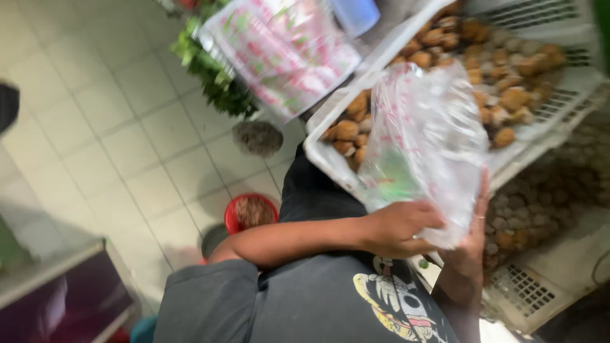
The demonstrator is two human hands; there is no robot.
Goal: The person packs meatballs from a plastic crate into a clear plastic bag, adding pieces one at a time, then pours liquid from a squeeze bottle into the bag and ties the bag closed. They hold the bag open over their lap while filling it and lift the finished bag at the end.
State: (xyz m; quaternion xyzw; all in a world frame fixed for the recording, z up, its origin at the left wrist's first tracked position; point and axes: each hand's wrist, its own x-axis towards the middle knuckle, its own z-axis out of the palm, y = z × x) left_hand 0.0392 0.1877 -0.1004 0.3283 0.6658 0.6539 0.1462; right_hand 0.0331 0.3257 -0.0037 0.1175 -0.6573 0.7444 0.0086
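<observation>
Your plastic bag (422, 146) hung before the crate (572, 89) of round produce (508, 82). A bowl (251, 213) sat on the floor (114, 127) to its left, greens (213, 79) behind.

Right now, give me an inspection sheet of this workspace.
Surface: white crate filled with brown round produce; a second crate sits lower.
Job's things: clear bag, held over the crate.
Clutter: red bowl, greens, printed bags.
Grips: left hand closed on the bag's bottom; right hand against its side, closure unclear.
Cables: possibly one thin cable at the right edge, blurred.
Surroundings: pale tiled floor; image motion-blurred.
</observation>
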